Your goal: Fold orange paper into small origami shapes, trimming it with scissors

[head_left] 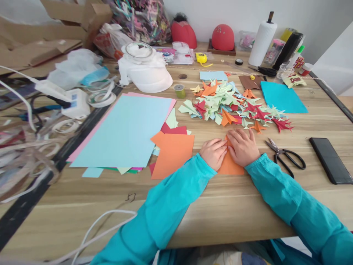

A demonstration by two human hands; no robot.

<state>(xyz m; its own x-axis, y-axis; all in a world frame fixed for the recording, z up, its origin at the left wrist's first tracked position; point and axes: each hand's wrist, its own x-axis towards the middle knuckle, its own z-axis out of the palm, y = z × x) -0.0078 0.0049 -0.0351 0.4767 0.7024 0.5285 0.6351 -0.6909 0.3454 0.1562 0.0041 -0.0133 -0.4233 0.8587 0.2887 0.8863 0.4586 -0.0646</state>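
Observation:
A sheet of orange paper [231,166] with a fold near its top lies on the table under both my hands. The fingers of my left hand [213,152] are bent together and pinch the paper at its left side. My right hand [244,147] presses on the upper part of the same paper, fingers curled over the fold; its thumb meets the left fingertips. Just beyond the hands is a heap of folded paper planes and stars [224,99] in pale green, orange and red. Black-handled scissors [286,154] lie partly open to the right of my right hand.
Left of my hands are orange paper pieces [176,151] and a stack of large coloured sheets [124,129]. A phone [332,160] lies at the right. A turquoise paper [284,97], thread spool [179,91], and yellow tape measure [201,57] are farther back. White cables [107,217] cross the front left.

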